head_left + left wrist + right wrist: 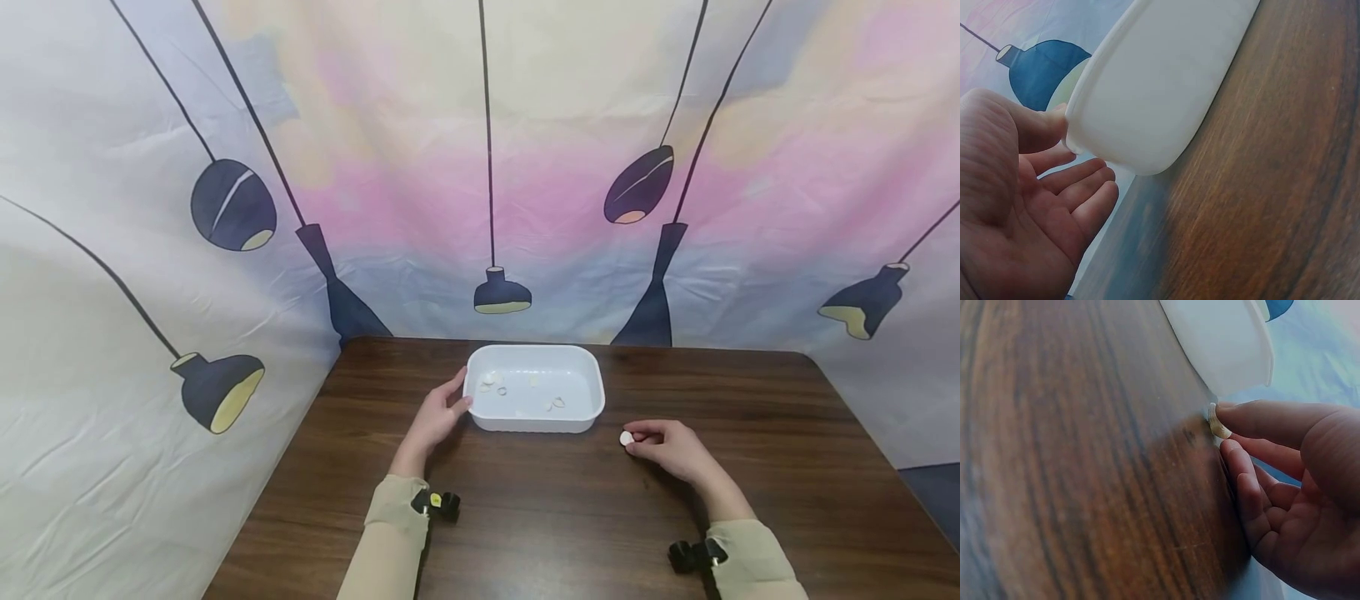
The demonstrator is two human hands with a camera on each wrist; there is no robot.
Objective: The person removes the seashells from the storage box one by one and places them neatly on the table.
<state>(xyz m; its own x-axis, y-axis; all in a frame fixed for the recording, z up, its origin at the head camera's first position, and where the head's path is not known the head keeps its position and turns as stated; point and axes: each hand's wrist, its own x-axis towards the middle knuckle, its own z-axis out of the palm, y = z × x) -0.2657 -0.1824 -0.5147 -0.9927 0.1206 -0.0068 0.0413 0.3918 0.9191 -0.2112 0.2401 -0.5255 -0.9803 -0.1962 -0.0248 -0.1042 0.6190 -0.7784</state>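
A white rectangular plastic basin [536,423] stands on the table, with several small pale shells [558,402] scattered over its bottom. At its left end, my left hand [437,417] pinches the rim; in the left wrist view the thumb lies at the edge and the other fingers are loosely bent below it. To the right of the basin, my right hand [671,448] holds a small white seashell [627,438] between thumb and fingertips. Seen from the right wrist, this shell [1217,423] is curved, ridged and partly yellowish, close over the tabletop.
The dark wood-grain table [525,517] reaches back to a hanging cloth [420,167] printed with dark lamps. Dark wrist cameras [447,506] are strapped over both light sleeves [753,558].
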